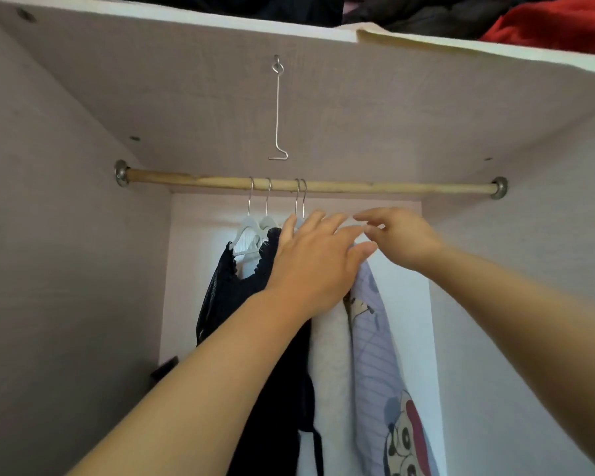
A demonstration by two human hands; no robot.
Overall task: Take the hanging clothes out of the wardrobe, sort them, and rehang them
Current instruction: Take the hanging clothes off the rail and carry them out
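Your left grip [318, 259] is wide: the fingers are straight and spread, and the palm lies against the shoulders of the hanging clothes, holding nothing. Your right grip [402, 238] is just to its right, also wide, with the fingers loosely bent and apart. Their tips nearly meet the left fingertips, and nothing is pinched between them.

Above both grips runs the wooden rod [358, 187], set in a metal socket at each end. 4 metal hanger hooks [268, 197] sit on it, up and to the left of your left grip: 2 a little apart, then 2 close together.

Left of your left grip, 2 white hangers [248, 235] carry a black garment with frilled edging [227, 297], which falls behind your left forearm. Below that grip hangs a white garment [330, 355]. Just right of it, under the gap between your grips, hangs a lilac striped garment [375, 355] with a cartoon panda printed low down. You cannot see the hangers of these 2, because your left grip covers them.

High above your grips, a thin wire hook [277, 115] dangles from the underside of the shelf board. On top of that shelf lie red cloth [557, 25] and dark clothes [426, 12].
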